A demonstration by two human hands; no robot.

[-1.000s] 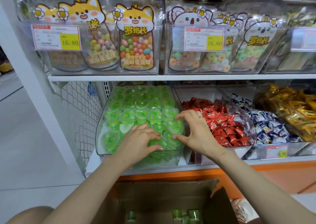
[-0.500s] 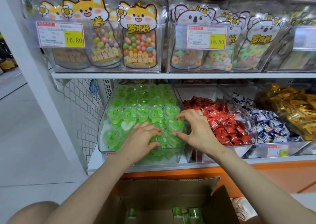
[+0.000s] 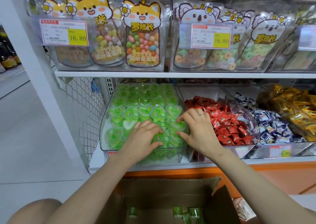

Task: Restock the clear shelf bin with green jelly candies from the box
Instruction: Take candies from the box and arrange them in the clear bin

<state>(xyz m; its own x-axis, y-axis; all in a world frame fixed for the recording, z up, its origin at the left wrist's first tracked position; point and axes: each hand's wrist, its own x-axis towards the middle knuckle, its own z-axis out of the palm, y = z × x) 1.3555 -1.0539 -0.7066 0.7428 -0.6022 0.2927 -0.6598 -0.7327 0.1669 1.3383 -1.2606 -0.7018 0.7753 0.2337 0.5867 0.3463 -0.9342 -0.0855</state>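
Progress: clear shelf bin (image 3: 105,121) looks close to full. Green jelly candies (image 3: 136,102) cover it from the back wall down to the low front lip, in tidy rows at the back and a looser heap at the front.
Left to do: cardboard box (image 3: 153,187) sits open below the shelf edge, in front of the person, and only a few green cups (image 3: 177,211) show at its bottom. By that, little remains to carry up beyond levelling the front of the heap.
Step in hand: most likely settling or straightening candies at the front of the bin, as no candy is lifted clear.
Left hand (image 3: 145,136): lies palm down on the front of the heap. Its fingers (image 3: 153,129) are loosely bent and spread over the cups, pressing rather than gripping.
Right hand (image 3: 198,129): arched at the bin's right front corner. Fingertips and thumb bracket one cup — I cannot tell whether they pinch it or only touch it. A ring (image 3: 201,114) is on one finger.
Candy look: heart-shaped clear plastic cups of bright green jelly, each sealed top carrying a small printed mark. One pale, whitish heart (image 3: 129,125) lies among them, just beside the left hand.
Candy place: lower shelf, leftmost bin, with red-wrapped sweets (image 3: 222,121) in the next bin to the right.
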